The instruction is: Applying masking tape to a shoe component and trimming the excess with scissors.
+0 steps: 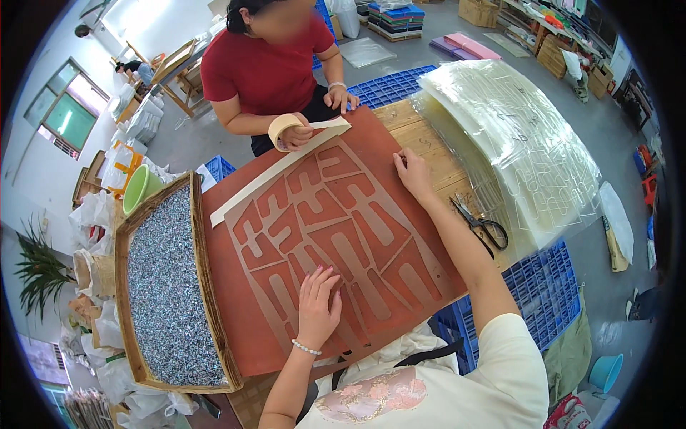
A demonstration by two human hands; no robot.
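A large red-brown sheet [221, 286] lies in front of me, its middle covered with a lighter brown pattern of slots and bars. My left hand [318, 304] rests flat on the near part of that pattern, fingers stretched. At the sheet's right edge is my right hand [412, 171], fingers loosely bent and apart, with nothing visible in it. Across the far side, a co-worker holds a roll of cream tape [277, 133] in one hand and touches the sheet's far corner with the other. A strip of pale tape [264, 179] runs along the pattern's far left side.
A wooden tray [121, 300] of glittery blue-grey bits stands left, a green bowl [141, 187] behind it. Black scissors [486, 227] lie right of my forearm on the wooden table [421, 136]. Beyond them is a stack of clear plastic sheets [525, 143], above blue plastic pallets [547, 286].
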